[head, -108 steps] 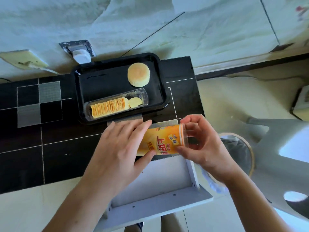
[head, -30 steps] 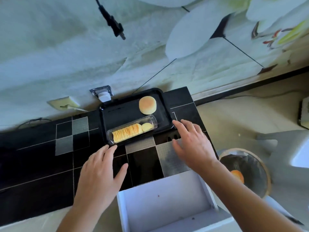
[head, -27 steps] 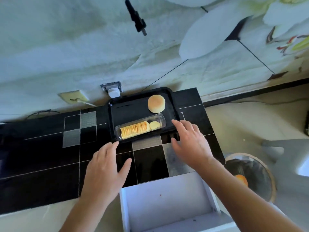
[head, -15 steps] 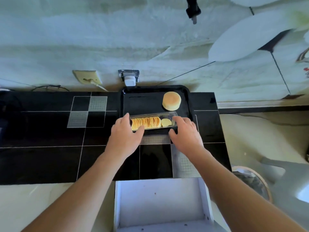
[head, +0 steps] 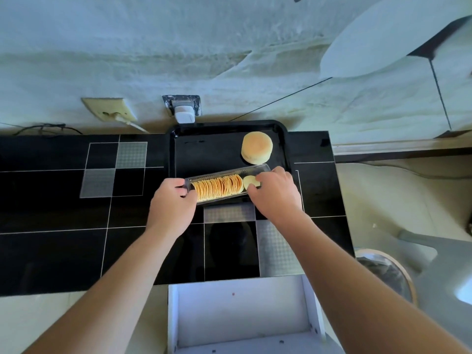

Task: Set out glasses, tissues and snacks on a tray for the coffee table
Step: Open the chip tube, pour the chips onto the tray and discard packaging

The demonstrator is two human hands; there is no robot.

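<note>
A: Where's the chip tub [head: 224, 186]?

B: Frame center, on the black tray [head: 204, 154] front edge, w/ a round cake [head: 256, 148] just behind.

A: Hands?

B: Left hand [head: 173, 204] clamped on its left end, right hand [head: 274, 194] on the right end.

A: Around?

B: Black table [head: 63, 218]; white drawer [head: 242, 310] open at bottom center.
</note>
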